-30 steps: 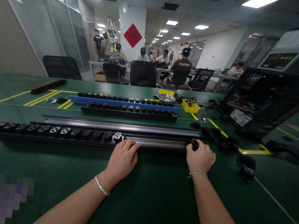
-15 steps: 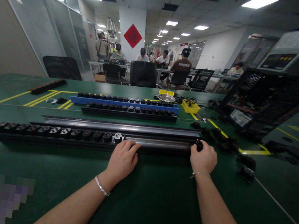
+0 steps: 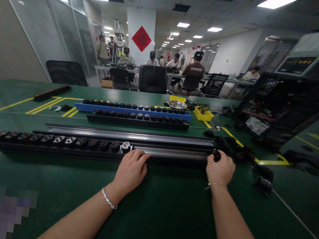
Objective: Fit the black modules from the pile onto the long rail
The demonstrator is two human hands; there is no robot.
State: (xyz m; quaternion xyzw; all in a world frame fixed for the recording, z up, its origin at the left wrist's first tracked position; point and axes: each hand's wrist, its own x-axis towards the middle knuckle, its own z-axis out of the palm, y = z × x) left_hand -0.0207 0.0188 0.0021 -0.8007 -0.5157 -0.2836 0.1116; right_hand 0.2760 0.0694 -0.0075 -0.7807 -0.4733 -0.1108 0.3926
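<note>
Now | rail lies left-right | right hand closed at right end

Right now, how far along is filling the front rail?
Roughly half done: inserts fill the left stretch of the front rail. In hand: the right hand pinches a black piece at the rail's right end; the left hand rests on the rail. Left: the bare channel between, with loose pieces on the table.
</note>
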